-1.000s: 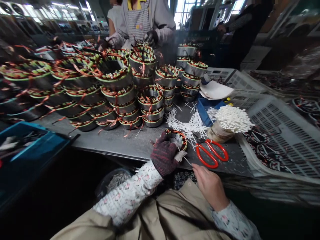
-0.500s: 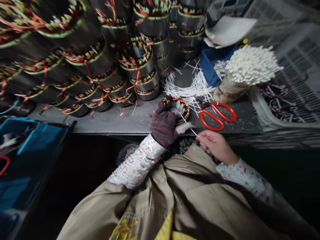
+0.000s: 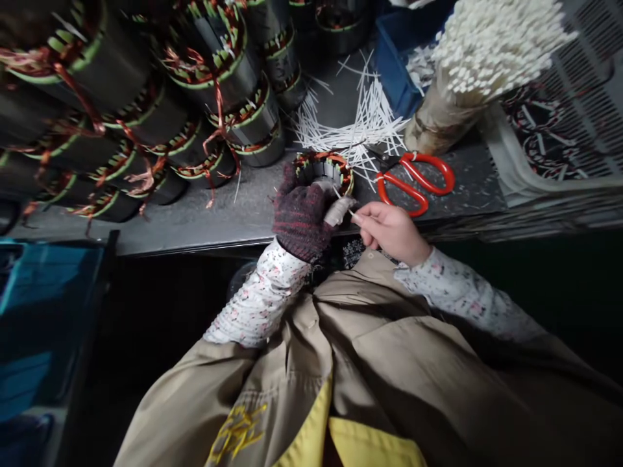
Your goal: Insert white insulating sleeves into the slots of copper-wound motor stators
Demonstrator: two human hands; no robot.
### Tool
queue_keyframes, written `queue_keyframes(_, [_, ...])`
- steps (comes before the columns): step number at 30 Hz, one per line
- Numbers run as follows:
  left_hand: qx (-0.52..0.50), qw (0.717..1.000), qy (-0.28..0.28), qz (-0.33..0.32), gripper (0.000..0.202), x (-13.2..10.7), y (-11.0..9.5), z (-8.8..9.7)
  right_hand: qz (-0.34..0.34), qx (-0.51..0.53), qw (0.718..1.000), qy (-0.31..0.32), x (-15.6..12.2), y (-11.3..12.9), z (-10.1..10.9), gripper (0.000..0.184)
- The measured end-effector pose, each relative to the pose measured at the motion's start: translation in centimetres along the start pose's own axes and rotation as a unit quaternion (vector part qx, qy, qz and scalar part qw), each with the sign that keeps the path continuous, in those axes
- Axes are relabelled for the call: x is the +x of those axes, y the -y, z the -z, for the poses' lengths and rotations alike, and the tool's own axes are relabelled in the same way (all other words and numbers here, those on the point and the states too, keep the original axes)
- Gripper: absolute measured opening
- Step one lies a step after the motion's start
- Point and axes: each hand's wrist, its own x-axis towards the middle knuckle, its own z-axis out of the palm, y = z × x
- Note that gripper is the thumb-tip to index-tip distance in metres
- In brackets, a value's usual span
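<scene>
My left hand [image 3: 300, 217], in a dark red knit glove with a pale wrapped thumb tip [image 3: 338, 211], grips the near side of a copper-wound motor stator [image 3: 325, 170]. The stator lies on the steel workbench [image 3: 204, 227] with its bore partly covered by the glove. My right hand [image 3: 392, 232] is bare and pinches a thin white strip [image 3: 344, 206] between its fingertips, right by the gloved thumb. Red-handled scissors [image 3: 413, 181] lie just beyond that hand, beside a loose pile of white strips [image 3: 355, 126].
Stacks of wound stators [image 3: 219, 84] with loose copper leads fill the bench to the left. A wrapped bundle of white-tipped sticks [image 3: 467, 65] and a blue tray [image 3: 396, 58] stand at the back right. A grey plastic crate [image 3: 559, 123] sits right; a blue crate [image 3: 34, 305] sits lower left.
The view has tilted further down, so the co-workers have left the frame. My right hand has moved closer to the stator with the white strip. The left hand still grips the stator.
</scene>
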Motion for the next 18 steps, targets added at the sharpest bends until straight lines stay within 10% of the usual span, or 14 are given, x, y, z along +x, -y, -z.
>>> queue_keyframes(3, [-0.021,1.000,0.010,-0.010,0.052,-0.2,-0.3,0.7,0.086,-0.086,0.990,-0.073,-1.3,0.3,0.4,0.049])
queue_keyframes(9, [0.010,0.998,0.053,0.009,0.062,-0.1,-0.5,1.2,0.044,-0.092,0.995,0.006,-2.4,0.8,2.0,0.053])
queue_keyframes(18, [-0.068,0.996,0.051,0.029,0.067,-0.1,-0.5,0.9,0.021,-0.008,1.000,-0.018,2.7,1.1,-0.4,0.052])
